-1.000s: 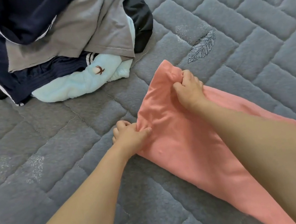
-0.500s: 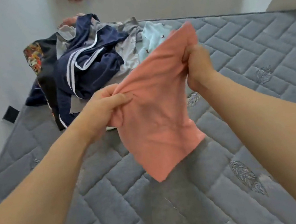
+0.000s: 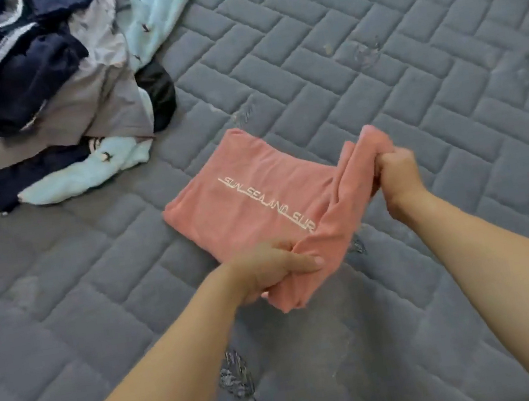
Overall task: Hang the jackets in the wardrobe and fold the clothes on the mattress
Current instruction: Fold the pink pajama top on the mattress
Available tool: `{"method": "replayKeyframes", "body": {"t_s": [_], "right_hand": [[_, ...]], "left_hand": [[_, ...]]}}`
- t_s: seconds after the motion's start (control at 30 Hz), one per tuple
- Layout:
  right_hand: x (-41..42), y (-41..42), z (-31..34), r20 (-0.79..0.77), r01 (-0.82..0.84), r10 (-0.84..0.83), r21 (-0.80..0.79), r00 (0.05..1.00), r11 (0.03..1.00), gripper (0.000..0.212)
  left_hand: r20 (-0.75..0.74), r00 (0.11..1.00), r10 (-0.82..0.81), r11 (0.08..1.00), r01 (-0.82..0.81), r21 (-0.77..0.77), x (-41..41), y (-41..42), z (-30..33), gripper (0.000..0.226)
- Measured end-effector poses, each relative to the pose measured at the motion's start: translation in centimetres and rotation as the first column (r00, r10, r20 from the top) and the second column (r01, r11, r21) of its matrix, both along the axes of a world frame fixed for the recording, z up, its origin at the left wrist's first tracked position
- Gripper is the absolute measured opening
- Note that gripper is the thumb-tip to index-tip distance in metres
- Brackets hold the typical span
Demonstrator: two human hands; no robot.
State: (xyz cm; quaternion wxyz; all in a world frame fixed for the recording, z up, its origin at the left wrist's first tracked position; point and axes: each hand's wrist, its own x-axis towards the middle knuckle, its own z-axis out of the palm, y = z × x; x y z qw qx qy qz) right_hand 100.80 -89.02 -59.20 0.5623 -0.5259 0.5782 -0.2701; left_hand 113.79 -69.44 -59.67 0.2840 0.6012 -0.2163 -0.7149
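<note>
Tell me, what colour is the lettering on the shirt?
White, on the salmon-pink shirt, clearest in the head view.

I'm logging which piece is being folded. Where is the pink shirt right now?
In the head view the pink shirt lies mid-frame on the grey mattress, right of the clothes pile, its near edge gripped by the left hand and right hand.

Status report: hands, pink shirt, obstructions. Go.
Left hand and right hand both grip pink shirt. Shirt half-folded on mattress. Clothes pile apart, nothing blocking.
</note>
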Motion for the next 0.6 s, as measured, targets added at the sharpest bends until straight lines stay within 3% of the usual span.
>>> {"method": "replayKeyframes", "body": {"t_s": [0.13,0.23,0.3,0.43,0.6], "right_hand": [[-10.0,1.1,-6.0,-0.227,0.016,-0.002,0.06,0.974,0.998,0.043],[-12.9,0.7,-7.4,-0.284,0.041,-0.013,0.094,0.959,0.995,0.033],[-12.0,0.0,-7.2,-0.299,-0.01,0.043,0.114,0.953,0.993,0.027],[-6.6,-1.2,-6.4,-0.291,-0.157,0.175,0.085,0.941,0.984,0.004],[1.9,-2.8,-8.2,-0.334,-0.378,0.367,0.031,0.868,0.925,0.016]], "left_hand": [[-0.004,0.969,-0.247,0.965,0.246,0.086,-9.5,0.4,-5.7,0.022],[0.021,0.942,-0.335,0.94,0.333,0.068,-11.5,-0.4,-6.9,0.016],[0.144,0.926,-0.348,0.937,0.344,0.058,-10.3,-0.8,-7.0,0.016],[0.35,0.931,-0.1,0.995,0.091,0.043,-3.4,-0.7,-6.6,0.016],[0.661,0.749,0.043,0.993,-0.103,0.052,4.6,-0.6,-8.2,0.025]]}}
